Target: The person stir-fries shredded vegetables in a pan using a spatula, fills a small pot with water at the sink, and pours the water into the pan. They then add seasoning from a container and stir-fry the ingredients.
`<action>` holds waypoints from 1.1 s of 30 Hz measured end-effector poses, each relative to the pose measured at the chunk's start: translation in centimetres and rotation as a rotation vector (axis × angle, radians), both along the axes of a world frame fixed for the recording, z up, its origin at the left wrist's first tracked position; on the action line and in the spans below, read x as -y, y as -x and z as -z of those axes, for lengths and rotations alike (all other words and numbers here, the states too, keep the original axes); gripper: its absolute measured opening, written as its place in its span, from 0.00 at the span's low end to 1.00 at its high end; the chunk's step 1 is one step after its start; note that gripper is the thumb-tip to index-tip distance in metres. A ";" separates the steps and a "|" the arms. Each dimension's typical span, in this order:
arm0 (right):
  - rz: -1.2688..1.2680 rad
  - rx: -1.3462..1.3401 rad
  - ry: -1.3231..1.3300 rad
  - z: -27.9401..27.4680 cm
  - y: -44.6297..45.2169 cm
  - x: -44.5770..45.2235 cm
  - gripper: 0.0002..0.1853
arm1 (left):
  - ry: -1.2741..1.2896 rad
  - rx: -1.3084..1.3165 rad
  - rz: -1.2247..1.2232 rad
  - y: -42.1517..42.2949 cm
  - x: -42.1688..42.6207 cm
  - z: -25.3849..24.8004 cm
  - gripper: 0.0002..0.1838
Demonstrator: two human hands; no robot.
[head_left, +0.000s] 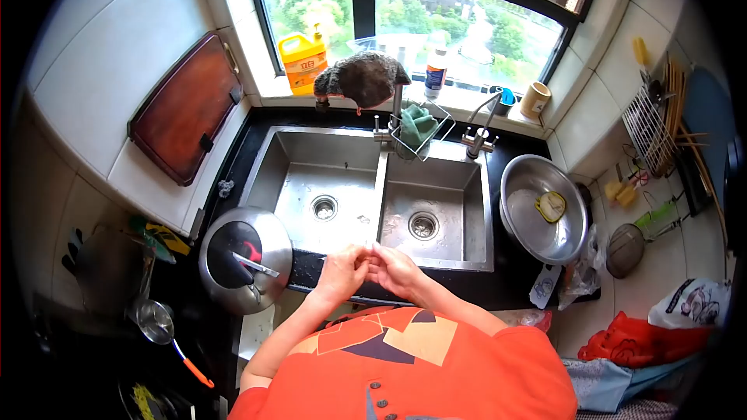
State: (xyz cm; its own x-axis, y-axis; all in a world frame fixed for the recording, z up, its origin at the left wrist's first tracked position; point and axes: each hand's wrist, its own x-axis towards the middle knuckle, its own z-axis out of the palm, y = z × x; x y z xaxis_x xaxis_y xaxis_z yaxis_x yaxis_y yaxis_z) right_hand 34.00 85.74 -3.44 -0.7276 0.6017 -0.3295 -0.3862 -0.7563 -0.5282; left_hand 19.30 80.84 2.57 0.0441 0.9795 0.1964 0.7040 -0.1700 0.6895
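Observation:
Both my hands meet at the front rim of the steel double sink (379,202). My left hand (342,271) has its fingers bent inward and touching the other hand. My right hand (395,271) is curled beside it, fingertips close together. Whether anything small is between the fingers cannot be made out. Just beyond them lie the two basins, each with a round drain. A dark grey cloth (364,79) hangs over the faucet, and a green cloth (418,126) sits in a wire rack behind the divider.
A lidded steel pot (226,264) stands left of the sink. On the right are a metal bowl (517,222) and plastic bags (583,272). A yellow jug (303,64) and a white bottle (436,74) stand on the windowsill. A ladle (156,322) lies lower left.

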 end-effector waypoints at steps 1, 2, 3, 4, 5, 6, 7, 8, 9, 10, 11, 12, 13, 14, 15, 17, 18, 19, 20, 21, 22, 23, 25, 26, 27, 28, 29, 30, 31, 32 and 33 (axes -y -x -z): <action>0.011 0.006 -0.001 0.0 -0.1 0.2 0.22 | -0.001 0.006 0.011 0.4 0.3 0.2 0.06; 0.000 0.015 0.032 0.2 -0.3 0.6 0.22 | -0.001 0.055 0.014 0.8 0.7 0.3 0.07; -0.015 0.025 0.068 0.4 -0.4 1.0 0.22 | 0.001 0.106 0.014 1.0 1.0 0.5 0.08; -0.036 0.008 0.095 1.4 -0.6 1.1 0.21 | -0.019 0.135 0.051 0.9 1.5 0.4 0.09; -0.034 0.014 0.096 1.9 -0.6 1.5 0.21 | -0.018 0.141 0.053 0.8 2.0 0.4 0.09; -0.065 -0.033 0.110 1.8 -0.5 1.9 0.21 | -0.026 0.107 0.114 0.7 2.4 0.4 0.09; -0.094 -0.080 0.123 1.7 -0.5 2.2 0.20 | -0.034 0.073 0.177 0.7 2.7 0.4 0.10; -0.084 -0.066 0.100 1.5 -0.5 2.6 0.18 | -0.058 0.063 0.183 0.9 2.8 0.9 0.10; -0.078 -0.064 0.100 1.5 -0.5 2.8 0.18 | -0.058 0.066 0.188 1.1 2.9 0.8 0.10; -0.054 -0.034 0.108 1.6 -0.5 3.0 0.18 | -0.056 0.101 0.200 1.4 2.9 0.6 0.11; -0.032 -0.004 0.117 1.7 -0.5 3.2 0.17 | -0.053 0.136 0.209 1.5 3.0 0.4 0.12; 0.007 0.077 0.139 1.5 -0.6 3.4 0.15 | -0.099 0.171 0.159 1.5 3.3 0.1 0.12; -0.002 0.077 0.095 1.1 -0.9 3.1 0.13 | -0.035 0.194 0.095 1.5 3.7 -1.0 0.11; 0.013 0.072 0.086 0.6 -1.5 2.6 0.12 | -0.018 0.255 0.035 1.8 4.0 -1.0 0.10; 0.025 0.069 0.078 -0.1 -2.2 1.9 0.11 | 0.000 0.317 -0.027 2.3 4.2 -1.0 0.09; 0.098 -0.034 -0.049 -5.4 -3.2 1.6 0.13 | -0.020 0.368 -0.058 3.7 4.8 1.0 0.08; 0.138 -0.124 -0.148 -7.5 -3.4 1.6 0.15 | 0.141 0.531 -0.095 4.1 5.5 1.1 0.08; 0.167 -0.110 -0.189 -7.6 -3.3 1.5 0.17 | 0.306 0.692 -0.134 4.5 6.2 1.1 0.09; 0.211 -0.056 -0.017 -6.4 -3.1 1.1 0.17 | 0.322 0.747 -0.130 5.1 6.9 1.9 0.10; 0.256 -0.001 0.154 -4.7 -2.9 0.9 0.17 | 0.326 0.821 -0.120 5.4 7.5 2.3 0.10; 0.260 -0.084 0.141 -3.6 -3.3 1.0 0.17 | 0.357 0.858 -0.148 5.7 8.3 2.6 0.11; 0.260 -0.162 0.121 -3.0 -3.8 0.7 0.17 | 0.380 0.901 -0.176 5.8 8.7 2.7 0.11; 0.219 -0.406 0.103 -4.7 -4.1 0.3 0.17 | 0.360 0.946 -0.205 6.2 9.6 3.1 0.11; 0.261 -0.336 0.079 -5.6 -4.2 0.3 0.17 | 0.366 0.953 -0.222 6.4 9.9 3.4 0.11; 0.298 -0.267 0.049 -6.4 -4.1 0.4 0.17 | 0.363 0.960 -0.238 6.6 10.0 3.5 0.11; 0.288 -0.282 0.023 -4.6 -4.0 -0.1 0.17 | 0.359 0.959 -0.237 6.7 10.2 3.4 0.11; 0.286 -0.244 0.119 -1.2 -4.0 -0.8 0.16 | 0.357 0.952 -0.269 6.7 10.4 3.4 0.12; 0.296 -0.158 0.156 -1.3 -3.7 -0.4 0.16 | 0.355 0.948 -0.305 6.8 10.4 3.4 0.12; 0.299 -0.070 0.194 -1.4 -3.3 -0.3 0.16 | 0.345 0.954 -0.315 6.9 10.3 3.5 0.12; 0.288 -0.067 0.143 -1.5 -3.4 -0.5 0.17 | 0.348 0.969 -0.330 6.9 10.5 3.8 0.12; 0.287 -0.087 0.007 -3.8 -3.2 -0.4 0.20 | 0.363 0.979 -0.347 6.9 11.1 4.1 0.12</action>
